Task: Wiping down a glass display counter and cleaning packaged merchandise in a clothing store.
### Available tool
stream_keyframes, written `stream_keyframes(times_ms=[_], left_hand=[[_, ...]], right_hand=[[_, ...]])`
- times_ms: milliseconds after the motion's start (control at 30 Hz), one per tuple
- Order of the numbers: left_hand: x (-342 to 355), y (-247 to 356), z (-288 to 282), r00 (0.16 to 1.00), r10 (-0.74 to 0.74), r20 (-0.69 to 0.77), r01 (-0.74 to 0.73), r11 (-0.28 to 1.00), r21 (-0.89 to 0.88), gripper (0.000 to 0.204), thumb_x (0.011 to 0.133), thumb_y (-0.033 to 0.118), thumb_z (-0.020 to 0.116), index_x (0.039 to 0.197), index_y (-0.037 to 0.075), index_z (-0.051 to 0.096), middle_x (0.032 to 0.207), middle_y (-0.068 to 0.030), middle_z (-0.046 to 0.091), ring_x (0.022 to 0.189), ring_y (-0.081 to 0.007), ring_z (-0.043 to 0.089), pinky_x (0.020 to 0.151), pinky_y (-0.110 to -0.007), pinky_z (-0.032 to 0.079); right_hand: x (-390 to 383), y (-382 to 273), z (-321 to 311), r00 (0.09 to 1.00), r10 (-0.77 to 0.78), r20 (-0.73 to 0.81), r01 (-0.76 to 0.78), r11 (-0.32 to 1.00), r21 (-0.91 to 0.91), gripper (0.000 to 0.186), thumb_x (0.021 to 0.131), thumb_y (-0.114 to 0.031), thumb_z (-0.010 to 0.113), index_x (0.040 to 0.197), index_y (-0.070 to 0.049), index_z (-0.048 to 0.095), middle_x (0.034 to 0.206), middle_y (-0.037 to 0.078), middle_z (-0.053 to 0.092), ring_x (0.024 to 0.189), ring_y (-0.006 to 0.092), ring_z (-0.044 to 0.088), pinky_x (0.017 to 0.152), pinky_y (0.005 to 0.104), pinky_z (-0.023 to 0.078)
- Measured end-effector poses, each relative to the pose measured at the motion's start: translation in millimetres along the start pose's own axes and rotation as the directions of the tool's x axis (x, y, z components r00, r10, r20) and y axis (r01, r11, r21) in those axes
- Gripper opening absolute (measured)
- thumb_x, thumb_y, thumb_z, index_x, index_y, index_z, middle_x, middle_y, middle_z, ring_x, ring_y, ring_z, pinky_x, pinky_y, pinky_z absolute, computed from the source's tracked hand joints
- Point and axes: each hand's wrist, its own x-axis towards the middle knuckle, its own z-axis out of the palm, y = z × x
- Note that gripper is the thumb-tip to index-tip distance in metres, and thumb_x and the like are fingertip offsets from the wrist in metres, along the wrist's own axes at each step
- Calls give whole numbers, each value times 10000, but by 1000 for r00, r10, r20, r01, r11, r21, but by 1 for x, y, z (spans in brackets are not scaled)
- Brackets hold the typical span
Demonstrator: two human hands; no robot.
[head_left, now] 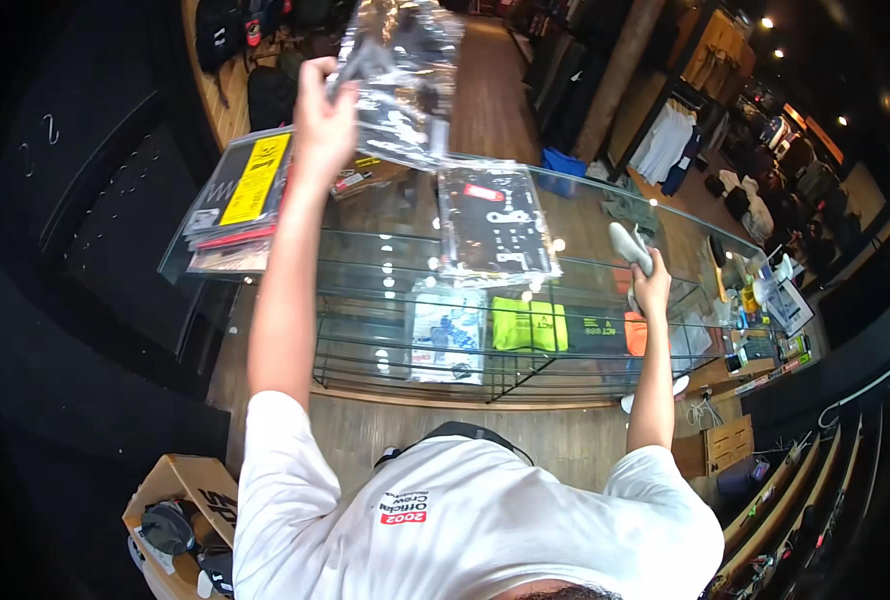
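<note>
My left hand [323, 122] is raised over the far left of the glass counter [360, 225], closed on the edge of a dark package in shiny clear plastic [405, 90]. Below and right of it, another flat black package in clear plastic [500, 225], with a small red label, lies on the glass. On the counter's right side my right hand [651, 288] is closed around a pale grey cloth-like bundle [629, 247]; its exact kind is unclear. Left of my left forearm sits a stack of flat packages [227, 250], the top one bearing a yellow strip.
Inside the glass case are a white-and-blue package [447, 335], a lime-yellow one [529, 325] and an orange one [635, 333]. A wooden box [170, 490] with caps stands at lower left. Clothes racks [665, 140] line the far right, and small items crowd the counter's right end.
</note>
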Motion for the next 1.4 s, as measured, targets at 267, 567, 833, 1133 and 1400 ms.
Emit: stream_keyframes(times_ms=[267,567,833,1133,1400], left_hand=[[-174,73,266,844,-210,493,418,834,-361,657,778,-137,479,1395,75,556,1439,-135,571,1429,-269,445,1188,-350,323],[-262,103,305,854,-33,520,-244,857,455,385,814,160,746,1134,-42,675,1332,-257,499,1257,-381,449,1019,-499,377],[-306,117,290,825,-228,517,-121,823,555,617,791,461,763,1016,-89,596,1137,-223,546,1090,-366,496,974,-466,392],[-305,126,286,834,-325,446,15,821,571,806,678,436,854,1211,-61,508,1169,-184,540,1166,-339,485,1054,-459,351],[-309,121,288,868,-307,391,85,867,491,1020,662,364,896,1413,-50,343,1221,-218,533,1166,-368,499,1046,-454,401]], right_hand=[[38,137,-95,935,258,-242,-94,841,533,396,959,-191,713,1292,7,632,1175,99,699,1052,198,635,957,334,482],[25,54,-121,949,-215,232,-22,686,727,349,953,-148,666,1259,13,617,1197,39,635,1109,152,585,971,298,448],[18,5,-38,655,-576,489,531,811,245,476,866,-155,717,1282,11,557,1190,186,533,1134,385,514,996,440,441],[47,12,-8,622,-592,512,606,778,164,495,828,-89,714,1301,-222,653,1135,154,599,1077,377,605,913,454,522],[75,-6,27,759,-367,539,281,930,237,522,834,-85,728,1341,-150,626,1157,201,664,1051,370,663,943,448,533]])
